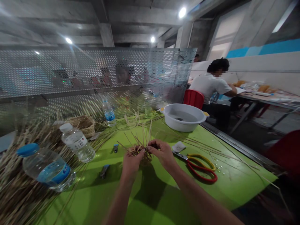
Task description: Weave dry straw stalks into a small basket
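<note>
A small, partly woven straw basket [145, 157] is held between my two hands above the green table [161, 197], its loose strands sticking up and outward. My left hand [133, 161] grips its left side, with the thumb pressed near the front rim. On the right side, my right hand [162, 153] pinches at the rim with thumb and forefinger. The fingers hide much of the weave. To the right of my right hand lie scissors [199, 165] with one red and one yellow handle, beside a crumpled white scrap [178, 146].
A white basin [184, 117] with water stands at the back right. Bottles [52, 170], a straw bundle [14, 175] and a finished-looking basket [85, 125] fill the left. Two small clips [104, 171] lie nearby. Behind the table rises a perforated metal screen [89, 72]; a seated person [208, 84] works beyond.
</note>
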`<state>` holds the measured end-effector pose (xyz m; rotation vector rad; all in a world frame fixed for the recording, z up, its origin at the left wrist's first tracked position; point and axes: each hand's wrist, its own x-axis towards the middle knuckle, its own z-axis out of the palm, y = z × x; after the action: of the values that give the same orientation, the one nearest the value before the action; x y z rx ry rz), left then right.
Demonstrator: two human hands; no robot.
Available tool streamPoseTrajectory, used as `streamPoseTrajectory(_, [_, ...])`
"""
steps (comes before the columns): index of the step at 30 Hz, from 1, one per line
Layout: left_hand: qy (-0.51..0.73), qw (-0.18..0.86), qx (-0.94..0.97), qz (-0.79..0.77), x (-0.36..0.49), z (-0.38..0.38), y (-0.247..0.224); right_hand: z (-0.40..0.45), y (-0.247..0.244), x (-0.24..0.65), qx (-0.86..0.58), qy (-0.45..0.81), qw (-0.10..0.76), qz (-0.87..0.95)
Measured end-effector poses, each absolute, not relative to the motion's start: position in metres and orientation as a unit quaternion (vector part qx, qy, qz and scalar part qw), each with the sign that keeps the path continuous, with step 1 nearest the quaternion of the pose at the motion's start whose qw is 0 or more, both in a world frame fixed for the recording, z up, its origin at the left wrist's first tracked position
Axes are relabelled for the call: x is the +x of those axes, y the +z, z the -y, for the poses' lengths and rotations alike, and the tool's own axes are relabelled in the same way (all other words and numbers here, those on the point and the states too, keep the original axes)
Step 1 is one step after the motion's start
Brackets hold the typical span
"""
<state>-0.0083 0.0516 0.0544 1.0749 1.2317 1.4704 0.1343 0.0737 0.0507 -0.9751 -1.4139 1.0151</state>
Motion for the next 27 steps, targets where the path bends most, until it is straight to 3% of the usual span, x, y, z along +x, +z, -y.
streamPoseTrajectory(10, [0.602,0.469,0.432,-0.480,-0.008,-0.048,0.060,-0.076,0.046,0.135,-0.381,0.456,0.544,0.592])
streamPoseTrajectory(18, [0.596,0.457,0.453,-0.479,-0.009,-0.051,0.052,-0.074,0.050,0.139,-0.426,0.326,0.518,0.666])
streamPoseTrajectory(27, [0.581,0.572,0.428,-0.390,-0.012,-0.049,0.051,-0.072,0.049,0.136,-0.393,0.283,0.503,0.716])
